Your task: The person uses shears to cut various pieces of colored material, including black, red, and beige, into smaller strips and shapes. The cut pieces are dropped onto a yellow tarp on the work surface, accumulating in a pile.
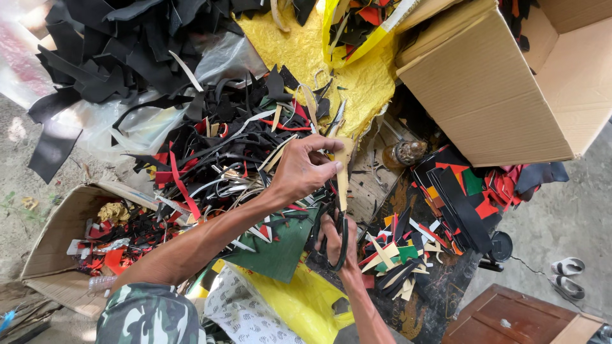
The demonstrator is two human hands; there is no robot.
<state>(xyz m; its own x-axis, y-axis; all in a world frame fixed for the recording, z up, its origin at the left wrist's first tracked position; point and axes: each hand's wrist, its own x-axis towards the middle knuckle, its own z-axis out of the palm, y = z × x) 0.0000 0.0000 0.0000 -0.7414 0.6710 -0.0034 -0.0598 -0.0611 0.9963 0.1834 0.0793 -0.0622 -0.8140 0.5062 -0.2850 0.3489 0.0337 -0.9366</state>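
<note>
left hand (305, 167) pinching cream strip (343, 172), right hand (333, 241) below, fingers closed through scissors (340, 223)

Bright daylight, overexposed glare upper left; soft shadows under the hands; sharp centre, wide-angle bending at edges.

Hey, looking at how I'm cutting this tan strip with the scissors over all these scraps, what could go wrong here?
1. The left hand pinches the tan strip right beside the scissors worked by the right hand; a slip could nick a fingertip.
2. The narrow strip may twist between the blades, so the cut could wander.
3. Cut pieces may drop into the scrap pile of black, red and cream offcuts and be hard to find.
</note>
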